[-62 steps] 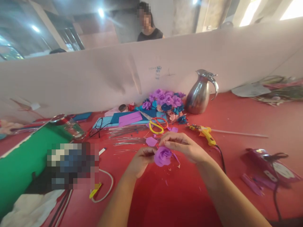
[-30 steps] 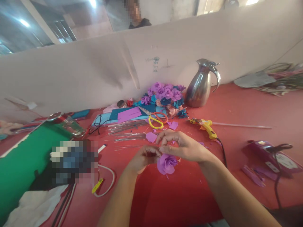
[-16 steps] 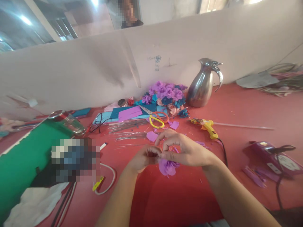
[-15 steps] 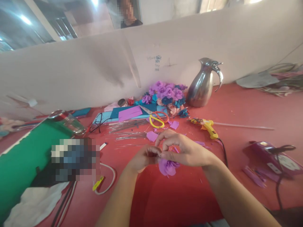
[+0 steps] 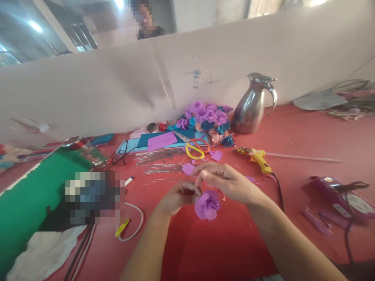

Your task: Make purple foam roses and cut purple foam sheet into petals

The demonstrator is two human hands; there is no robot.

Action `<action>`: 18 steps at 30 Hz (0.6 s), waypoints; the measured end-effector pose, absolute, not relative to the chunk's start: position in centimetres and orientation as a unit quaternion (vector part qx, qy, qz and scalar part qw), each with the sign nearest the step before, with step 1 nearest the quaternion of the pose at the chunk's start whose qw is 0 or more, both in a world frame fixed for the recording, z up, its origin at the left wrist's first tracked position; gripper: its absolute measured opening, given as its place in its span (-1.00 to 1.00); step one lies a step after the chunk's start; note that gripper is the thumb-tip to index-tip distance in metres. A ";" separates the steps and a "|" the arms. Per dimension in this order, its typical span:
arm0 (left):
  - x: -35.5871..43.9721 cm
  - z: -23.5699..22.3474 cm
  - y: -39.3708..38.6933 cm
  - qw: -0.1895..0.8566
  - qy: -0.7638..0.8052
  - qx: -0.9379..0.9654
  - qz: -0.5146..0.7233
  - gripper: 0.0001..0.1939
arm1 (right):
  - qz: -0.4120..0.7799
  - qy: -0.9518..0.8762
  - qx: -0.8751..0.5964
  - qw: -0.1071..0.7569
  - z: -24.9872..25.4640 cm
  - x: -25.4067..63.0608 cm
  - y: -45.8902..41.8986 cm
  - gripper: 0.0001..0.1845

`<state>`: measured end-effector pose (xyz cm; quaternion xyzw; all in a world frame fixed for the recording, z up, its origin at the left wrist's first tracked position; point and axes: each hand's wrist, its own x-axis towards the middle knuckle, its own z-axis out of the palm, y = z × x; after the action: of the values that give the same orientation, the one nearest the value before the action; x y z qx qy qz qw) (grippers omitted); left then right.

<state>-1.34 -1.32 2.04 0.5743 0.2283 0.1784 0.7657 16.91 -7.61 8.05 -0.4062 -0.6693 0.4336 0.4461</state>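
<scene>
A purple paper flower [image 5: 207,205] faces me, its layered petals curling round the centre. My left hand [image 5: 182,195] is closed in a pinch at the flower's left edge; whatever stem lies in that grip is hidden. From above right, my right hand [image 5: 224,180] reaches over the flower, its bent fingertips meeting the left fingertips at the upper left petals. Just beyond the fingers lies a loose purple paper petal [image 5: 188,169]. Scissors [image 5: 195,150] with one yellow and one orange handle rest farther back on coloured paper sheets [image 5: 161,141].
Finished paper flowers [image 5: 206,115] are heaped by the wall beside a steel jug [image 5: 252,105]. A yellow glue gun [image 5: 260,160] lies right, near a purple power strip [image 5: 341,199]. Thin wires [image 5: 161,168], a glass jar [image 5: 88,151] and a green board [image 5: 32,187] are left.
The flower has turned so its open centre faces me more fully. My right hand has shifted slightly up, uncovering more petals. The person behind the partition has moved left.
</scene>
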 end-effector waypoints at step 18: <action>-1.8 1.0 -0.8 0.806 0.204 0.505 0.231 -0.83 | 0.497 -0.642 -0.403 0.422 8.2 16.6 -7.8 -0.72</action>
<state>-1.81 -0.79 0.96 0.5051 0.2043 0.2312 0.8060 16.57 -7.79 8.20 -0.4027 -0.6423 0.4971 0.4222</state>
